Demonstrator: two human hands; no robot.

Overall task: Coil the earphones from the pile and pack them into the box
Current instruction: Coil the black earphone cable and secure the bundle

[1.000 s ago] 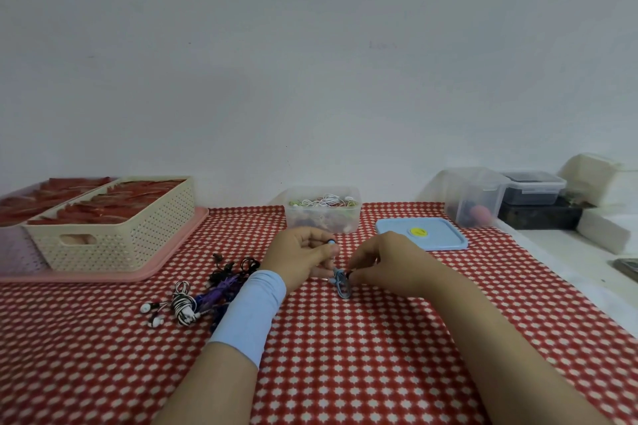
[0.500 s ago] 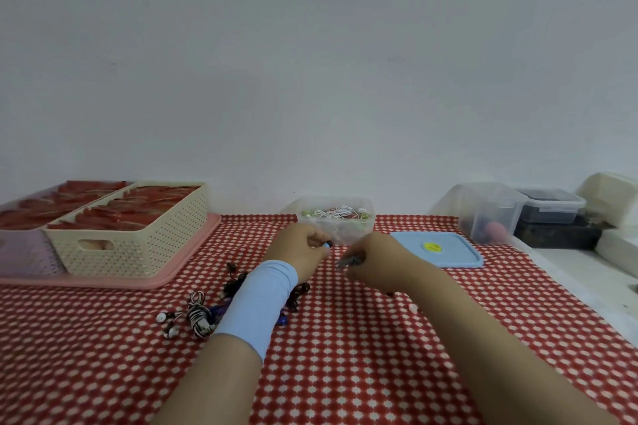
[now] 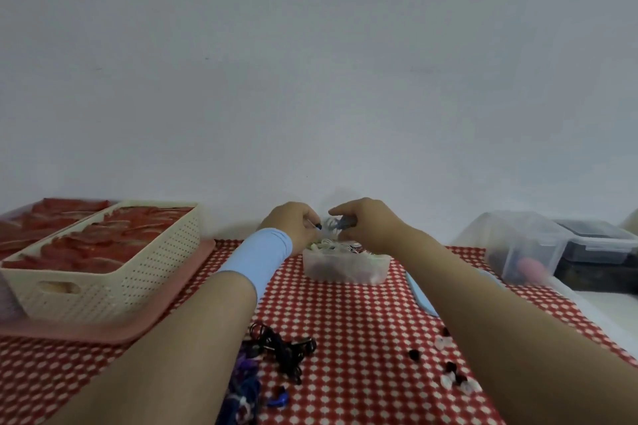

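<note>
Both my hands are stretched out over the clear plastic box (image 3: 345, 269) at the back of the table. My right hand (image 3: 366, 224) grips a small coiled dark-blue earphone (image 3: 340, 225) just above the box's opening. My left hand (image 3: 293, 222), with a light-blue wristband, pinches the earphone's blue-tipped end (image 3: 317, 226). Inside the box lie several coiled earphones, white and green on top. The pile of tangled earphones (image 3: 272, 362), black, purple and blue, lies on the red checked cloth near me, partly hidden by my left forearm.
A cream perforated basket (image 3: 103, 272) with red contents sits on a pink tray (image 3: 162, 314) at left. The box's blue lid (image 3: 419, 293) lies right of the box, mostly hidden by my right arm. Clear and dark containers (image 3: 528, 248) stand at right. Loose ear tips (image 3: 452, 373) lie on the cloth.
Both hands have moved away from me, from above the cloth to above the clear box, carrying the coiled earphone. The camera has moved forward, so the box and pile appear closer.
</note>
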